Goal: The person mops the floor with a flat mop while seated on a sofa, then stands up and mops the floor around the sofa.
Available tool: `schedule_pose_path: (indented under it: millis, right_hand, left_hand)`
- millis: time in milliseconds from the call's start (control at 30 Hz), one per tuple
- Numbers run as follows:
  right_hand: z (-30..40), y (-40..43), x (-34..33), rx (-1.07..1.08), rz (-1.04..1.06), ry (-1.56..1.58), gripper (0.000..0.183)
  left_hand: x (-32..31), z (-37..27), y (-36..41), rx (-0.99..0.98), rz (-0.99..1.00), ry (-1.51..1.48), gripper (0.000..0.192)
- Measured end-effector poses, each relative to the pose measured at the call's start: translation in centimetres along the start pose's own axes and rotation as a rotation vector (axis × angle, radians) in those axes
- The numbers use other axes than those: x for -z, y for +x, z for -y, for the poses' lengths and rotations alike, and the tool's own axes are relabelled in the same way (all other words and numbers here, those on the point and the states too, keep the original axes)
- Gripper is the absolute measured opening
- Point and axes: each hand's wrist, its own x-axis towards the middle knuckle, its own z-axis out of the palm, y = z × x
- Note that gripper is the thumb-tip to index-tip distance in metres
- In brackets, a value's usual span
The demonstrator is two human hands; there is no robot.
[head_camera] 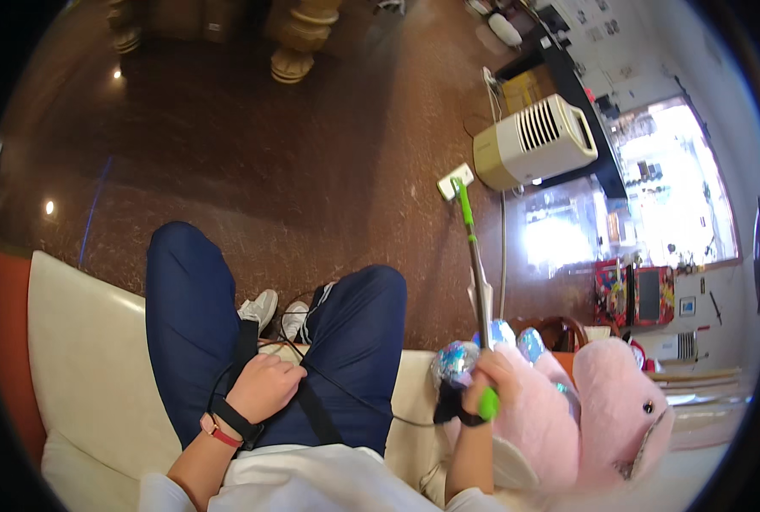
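Note:
My right hand [496, 377] is closed around the metal handle [479, 281] of a flat-headed cleaning tool with green fittings. A green end knob shows below that hand. The tool slants up and away to its white rectangular head [455, 182], beside a beige and white appliance. My left hand [266, 386], with a watch on a red strap and a black band at the wrist, rests with curled fingers on my lap near a black strap and cable. Whether it grips the strap is hard to tell. A pink plush toy [540, 422] with sequined parts sits beside my right hand.
I am seated on a cream sofa [88, 320]. The slatted appliance [533, 144] stands by a black table [600, 153] on the dark red-brown floor [239, 141]. A thin black cable [348, 389] runs across my lap to my right wrist. A carved pedestal leg [293, 61] is ahead.

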Motion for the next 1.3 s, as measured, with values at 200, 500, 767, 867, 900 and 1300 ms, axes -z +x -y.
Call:
schedule_pose_path:
  millis: [200, 500, 767, 867, 900, 1300]
  right_hand:
    - [8.7, 1.8, 12.4, 0.01, -0.618, 0.077, 0.01]
    - [9.9, 0.3, 7.5, 0.106, -0.412, 0.185, 0.008]
    - [-3.5, -1.3, -1.6, 0.013, -0.058, -0.069, 0.008]
    - [0.9, -0.3, -0.6, -0.094, -0.176, -0.087, 0.01]
    - [3.8, 0.0, 0.8, -0.149, -0.229, -0.111, 0.011]
    - [2.7, -1.7, 9.2, 0.046, -0.577, -0.004, 0.013]
  left_hand:
    - [0.4, 0.5, -0.2, 0.018, 0.057, -0.054, 0.01]
    - [-0.6, 0.2, 1.4, -0.022, 0.112, -0.074, 0.009]
    - [0.7, -0.1, 0.2, 0.017, 0.023, -0.019, 0.009]
    - [0.6, 0.1, -0.4, 0.024, 0.058, -0.008, 0.009]
    - [0.6, 0.2, -0.4, 0.026, 0.055, -0.01, 0.008]
    - [-0.5, 0.1, 1.3, 0.055, 0.086, -0.12, 0.007]
